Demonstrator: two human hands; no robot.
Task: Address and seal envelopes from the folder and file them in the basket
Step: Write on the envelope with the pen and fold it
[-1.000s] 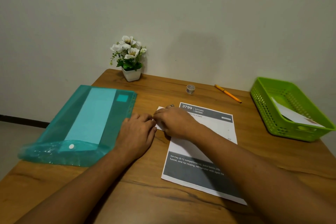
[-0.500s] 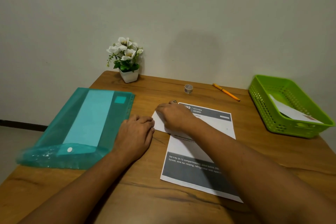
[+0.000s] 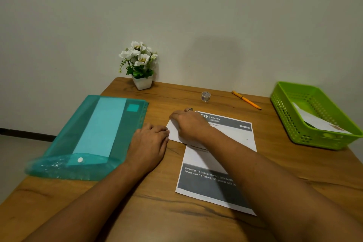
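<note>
As the envelope lies pinned flat under the pressing right hand, the left hand rests loose and empty beside it, with the basket off to the right.

- The folder lies left on the table.
- The sheet lies centre, near.
- The basket stands right, an envelope in it.
- The plant, tape roll and pen lie far.

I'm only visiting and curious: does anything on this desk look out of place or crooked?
Nothing is spilled or damaged. Two small things: the printed sheet lies crooked on the table and reads KITCHEN and ice tray, odd for mailing; the envelope in the green basket lies tilted, not flat.
</note>
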